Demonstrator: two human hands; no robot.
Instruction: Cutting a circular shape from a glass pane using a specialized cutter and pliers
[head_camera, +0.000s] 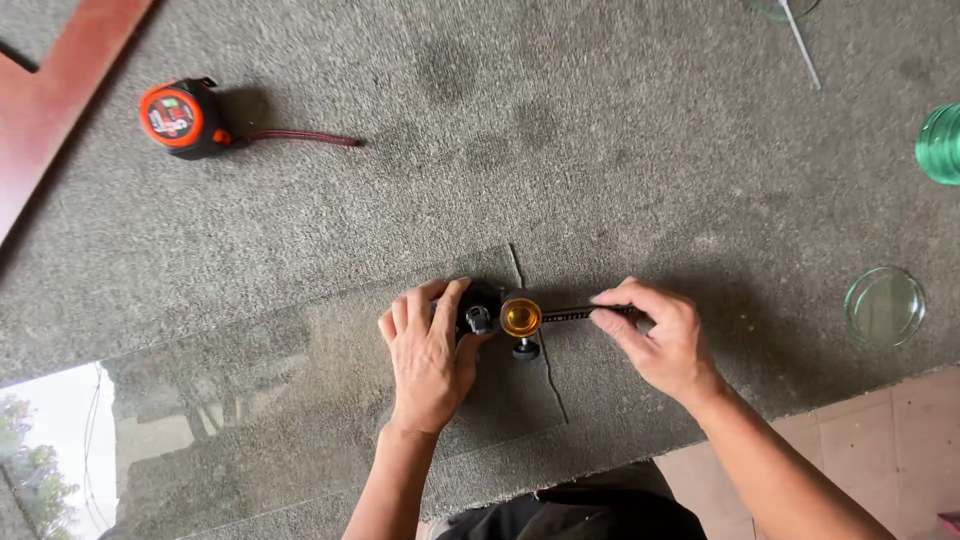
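**Setting a circle cutter on sheet glass**

Pressing down on the black suction base of a circle glass cutter, the left hand lies flat, fingers draped over it, on a clear glass sheet spread over grey carpet. The right hand pinches the cutter's black arm between thumb and fingertips, wrist angled in. The step looks like positioning — the next move likely calls for a firm, steady base. A tape measure lies well apart.

Glass sheet glossy, reflective; carpet rough grey; cutter oil cup amber translucent; tape measure plastic.
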